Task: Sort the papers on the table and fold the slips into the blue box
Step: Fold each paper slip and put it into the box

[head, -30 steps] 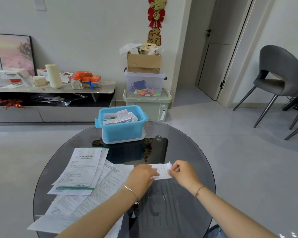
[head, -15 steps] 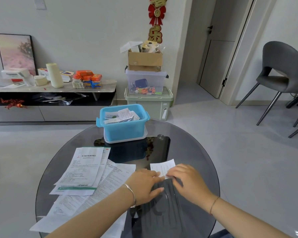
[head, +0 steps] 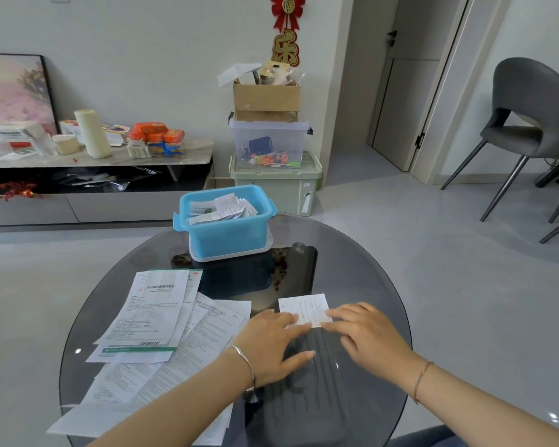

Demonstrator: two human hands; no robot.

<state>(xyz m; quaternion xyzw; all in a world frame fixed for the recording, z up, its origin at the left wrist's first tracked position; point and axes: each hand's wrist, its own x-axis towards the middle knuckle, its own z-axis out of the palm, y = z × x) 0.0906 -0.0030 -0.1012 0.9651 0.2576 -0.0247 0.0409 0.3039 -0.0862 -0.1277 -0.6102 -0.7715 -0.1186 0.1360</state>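
A small white slip [head: 304, 308] lies flat on the round glass table [head: 362, 262]. My left hand [head: 273, 341] rests on the slip's near left corner with straight fingers. My right hand [head: 365, 333] presses the slip's near right edge with flat fingers. The blue box [head: 226, 221] stands at the table's far side, holding several folded slips. A pile of larger printed papers [head: 152, 321] lies spread on the table's left half.
A low sideboard [head: 94, 162] with packets and jars runs along the left wall. Stacked storage bins and a cardboard box [head: 268, 137] stand behind the table. A grey chair [head: 530, 124] is at the right. A dark ribbed object shows under the glass near me.
The slip was held up between both hands; it now lies flat on the glass, and both hands have flattened onto its near edge.
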